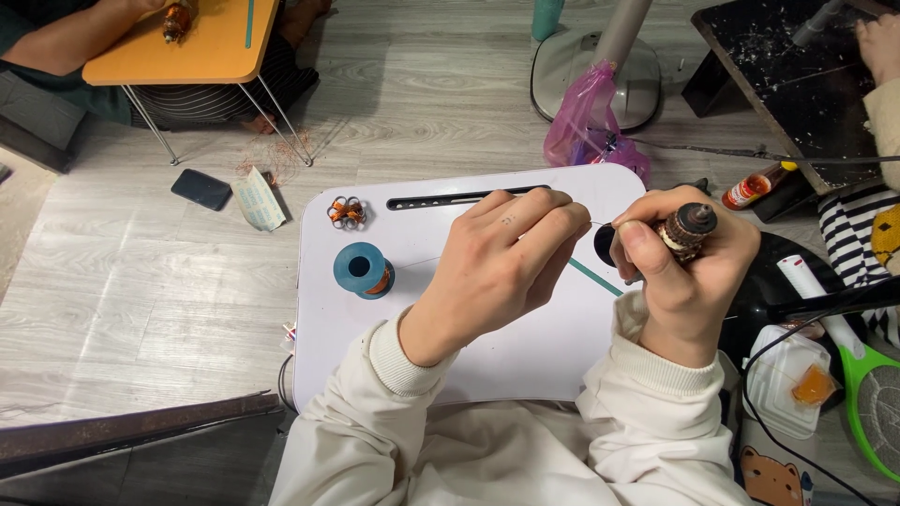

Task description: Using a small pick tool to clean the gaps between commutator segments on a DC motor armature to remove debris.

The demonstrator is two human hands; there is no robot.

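1. Hands work over a small white lap desk that stands on a grey plank floor.
2. The right hand is closed around a small motor armature, its brown wound core and dark round end poking out above the thumb, just past the desk's right edge.
3. The left hand is over the middle of the desk, its fingertips pressed together on a thin wire that runs across to the armature.
4. A blue spool of copper wire stands near the desk's left edge.
5. A small copper wire coil lies at the desk's far left corner.
6. A teal stick lies on the desk between the two hands.
7. Beyond the far right corner sits a pink plastic bag.
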